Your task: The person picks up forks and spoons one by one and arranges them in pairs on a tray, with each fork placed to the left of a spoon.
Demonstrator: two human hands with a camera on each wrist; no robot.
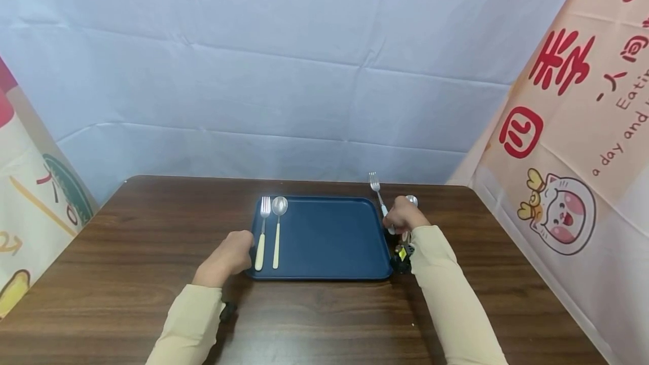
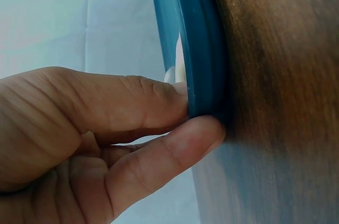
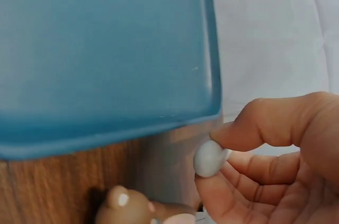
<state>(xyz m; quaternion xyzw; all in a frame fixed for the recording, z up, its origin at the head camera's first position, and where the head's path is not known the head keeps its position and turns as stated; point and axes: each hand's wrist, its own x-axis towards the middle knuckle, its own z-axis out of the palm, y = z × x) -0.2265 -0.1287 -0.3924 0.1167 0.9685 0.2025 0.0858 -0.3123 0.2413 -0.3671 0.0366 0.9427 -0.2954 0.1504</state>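
Observation:
My left hand (image 1: 230,258) pinches the left rim of the blue tray (image 1: 329,241) between thumb and finger, as the left wrist view shows close up. Inside the tray's left side lie a fork (image 1: 261,249) and a spoon (image 1: 276,241), both cream-handled, heads pointing away from me. Beyond the tray's right edge, my right hand (image 1: 404,216) pinches the pale handle (image 3: 209,159) of another fork (image 1: 375,183), tines pointing away. A second spoon (image 1: 412,200) shows its bowl behind that hand; the rest of it is mostly hidden.
In the right wrist view, a brown bear-shaped piece (image 3: 127,205) lies beside the tray; what it belongs to is unclear. The brown wooden table (image 1: 127,252) extends around the tray. A pale cloth (image 1: 284,100) hangs behind, and a printed banner (image 1: 558,128) stands at the right.

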